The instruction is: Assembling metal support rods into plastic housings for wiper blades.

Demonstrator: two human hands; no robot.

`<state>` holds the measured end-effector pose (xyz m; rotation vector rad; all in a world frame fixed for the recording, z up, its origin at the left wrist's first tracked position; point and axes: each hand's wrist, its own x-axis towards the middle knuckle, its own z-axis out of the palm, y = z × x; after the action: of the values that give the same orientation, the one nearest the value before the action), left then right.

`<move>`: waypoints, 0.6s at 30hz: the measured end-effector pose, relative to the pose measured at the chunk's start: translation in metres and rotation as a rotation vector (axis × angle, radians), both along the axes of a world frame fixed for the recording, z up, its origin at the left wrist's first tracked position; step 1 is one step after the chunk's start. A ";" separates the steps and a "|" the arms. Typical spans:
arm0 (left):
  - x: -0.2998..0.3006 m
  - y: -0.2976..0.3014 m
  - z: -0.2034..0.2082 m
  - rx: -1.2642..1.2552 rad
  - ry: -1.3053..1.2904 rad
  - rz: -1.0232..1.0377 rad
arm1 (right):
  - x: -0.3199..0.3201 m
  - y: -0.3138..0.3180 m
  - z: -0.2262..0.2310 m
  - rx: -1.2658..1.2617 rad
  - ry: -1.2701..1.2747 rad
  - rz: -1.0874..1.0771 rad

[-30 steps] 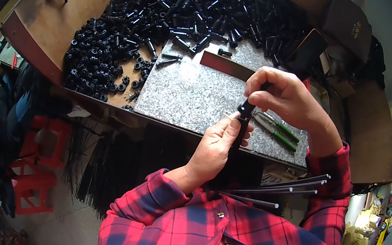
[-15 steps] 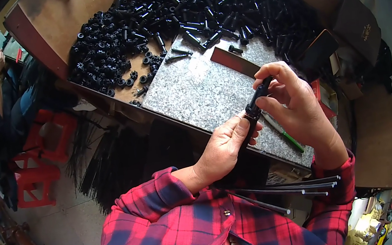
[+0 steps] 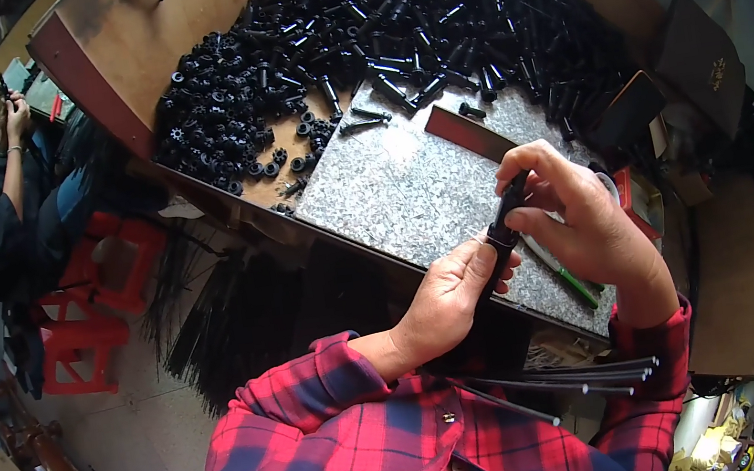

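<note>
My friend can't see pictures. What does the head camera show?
Two hands, left hand and right hand, grip one black tube over a speckled stone slab. Behind lies a big pile of black plastic parts on a wooden table.

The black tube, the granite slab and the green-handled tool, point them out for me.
black tube (image 3: 503,229), head view, its middle between both hands.
granite slab (image 3: 399,189), head view, bare speckled top.
green-handled tool (image 3: 579,285), head view, its green handle.

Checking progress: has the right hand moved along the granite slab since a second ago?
Yes. The right hand, gripping the black tube with the left hand, has shifted toward the granite slab's near edge, closer to the green tool.
</note>
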<state>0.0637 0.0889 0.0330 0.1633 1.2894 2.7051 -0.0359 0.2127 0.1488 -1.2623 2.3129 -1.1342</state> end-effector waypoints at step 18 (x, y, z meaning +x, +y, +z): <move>0.000 0.006 -0.015 0.097 0.050 0.046 | 0.015 0.002 -0.029 -0.266 -0.395 -0.248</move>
<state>0.0637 0.0944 0.0184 0.2155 1.1898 2.8209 -0.0209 0.2143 0.1202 -0.7452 2.1043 -1.6496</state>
